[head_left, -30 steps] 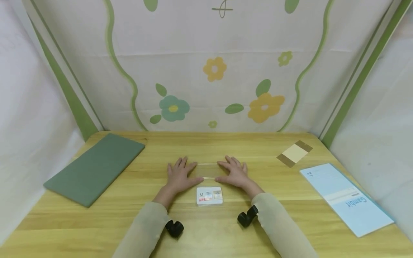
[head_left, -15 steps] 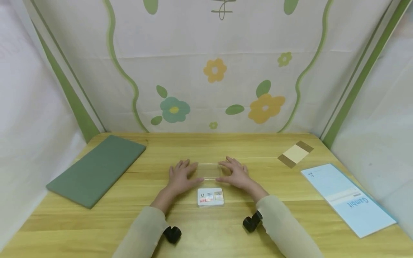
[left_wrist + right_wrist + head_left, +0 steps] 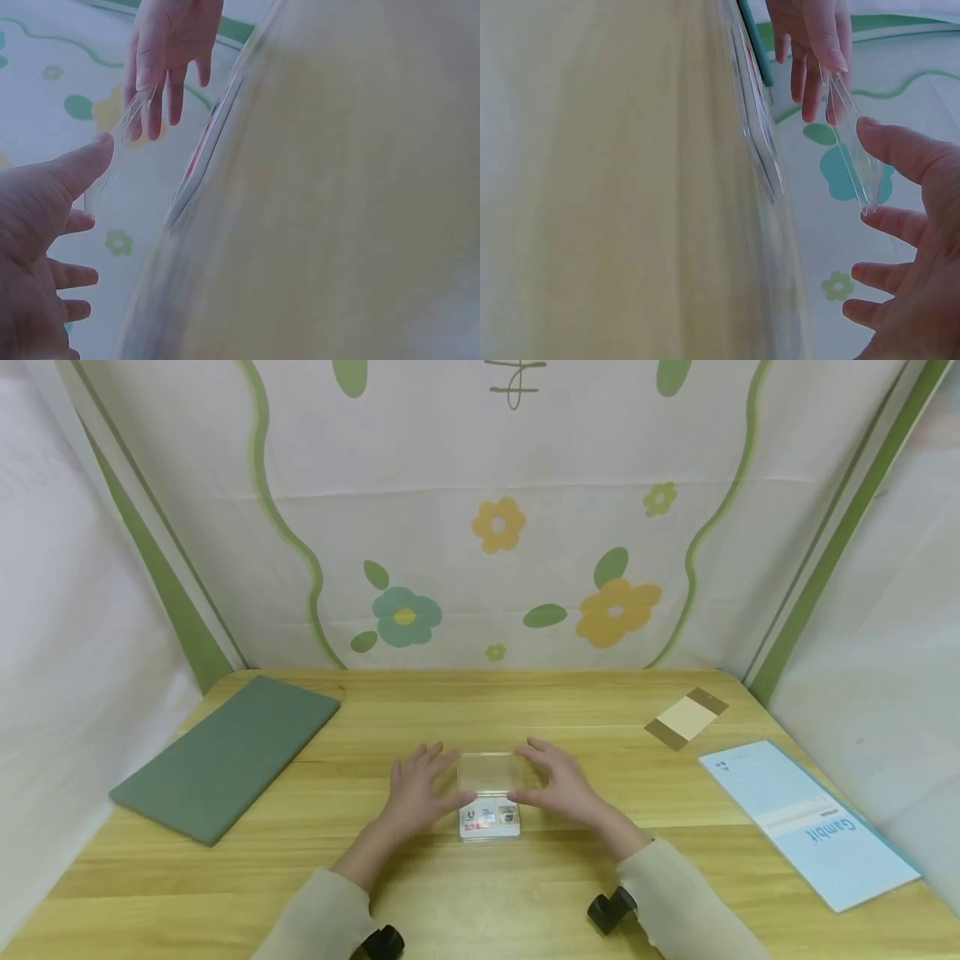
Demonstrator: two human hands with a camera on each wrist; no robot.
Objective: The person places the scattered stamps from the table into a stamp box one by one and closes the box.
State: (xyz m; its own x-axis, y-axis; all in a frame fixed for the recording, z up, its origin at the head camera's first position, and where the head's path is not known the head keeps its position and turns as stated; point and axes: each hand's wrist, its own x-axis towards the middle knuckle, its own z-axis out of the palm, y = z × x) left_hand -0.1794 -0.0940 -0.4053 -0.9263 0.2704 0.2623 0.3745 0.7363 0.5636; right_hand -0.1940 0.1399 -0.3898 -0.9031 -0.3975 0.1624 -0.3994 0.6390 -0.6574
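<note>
A clear plastic lid [image 3: 489, 773] is pinched between both hands, with thumbs on its near edge and fingers on its far edge. My left hand [image 3: 417, 791] holds its left end and my right hand [image 3: 561, 787] its right end. In the right wrist view the thin clear lid [image 3: 855, 154] hangs tilted above the table. Just nearer to me lies a clear case with a white printed insert [image 3: 489, 821], flat on the table; the lid's near edge overlaps its back part in the head view.
A dark green board [image 3: 228, 756] lies on the left of the wooden table [image 3: 480, 902]. At the right are a brown and cream card [image 3: 686, 718] and a light blue booklet [image 3: 806, 822] marked "Gambit". A flowered white cloth [image 3: 450, 460] hangs behind.
Both hands have lifted the clear lid and brought it toward me, so it now overlaps the back of the case in the head view. The forearms have drawn back and spread slightly.
</note>
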